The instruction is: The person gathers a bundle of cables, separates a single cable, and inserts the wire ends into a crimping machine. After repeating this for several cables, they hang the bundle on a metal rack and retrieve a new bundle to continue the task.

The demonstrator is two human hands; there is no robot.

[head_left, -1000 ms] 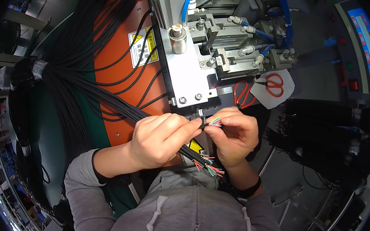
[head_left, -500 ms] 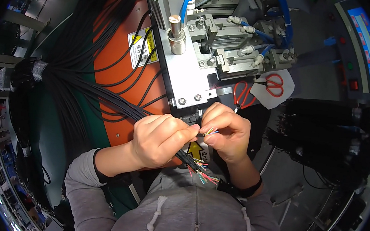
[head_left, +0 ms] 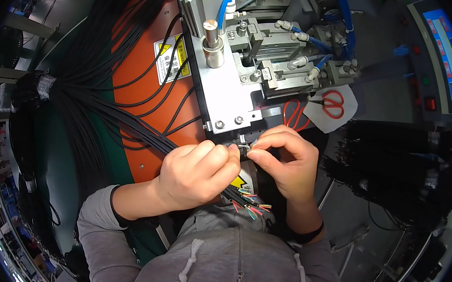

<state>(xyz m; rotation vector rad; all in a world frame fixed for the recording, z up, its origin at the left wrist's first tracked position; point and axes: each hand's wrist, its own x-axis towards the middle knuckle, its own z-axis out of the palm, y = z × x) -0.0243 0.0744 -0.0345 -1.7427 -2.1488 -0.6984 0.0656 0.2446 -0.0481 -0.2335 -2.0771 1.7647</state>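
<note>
My left hand (head_left: 199,172) is closed on a black cable whose end comes out at the thumb, close to the machine's front edge. Beside it, my right hand (head_left: 288,160) pinches the thin inner wires (head_left: 252,144) at that cable's end between thumb and forefinger. The pinched wires are small and partly covered by the fingertips. Below my left hand, a bundle of black cables (head_left: 230,192) ends in loose red, green, blue and yellow wires (head_left: 252,204). Just past my fingers stands the metal machine head (head_left: 225,97) with a bright plate.
Red-handled scissors (head_left: 333,104) lie at the right on a white sheet (head_left: 342,122), near another red handle (head_left: 294,115). Black cables (head_left: 99,96) fan across an orange plate (head_left: 151,125) on the left. More cable bundles (head_left: 397,168) hang at right, below a screen (head_left: 451,59).
Both hands have brought the cable end slightly forward to the machine's front edge. My right fingers have shifted on the wires, which were spread and colourful before.
</note>
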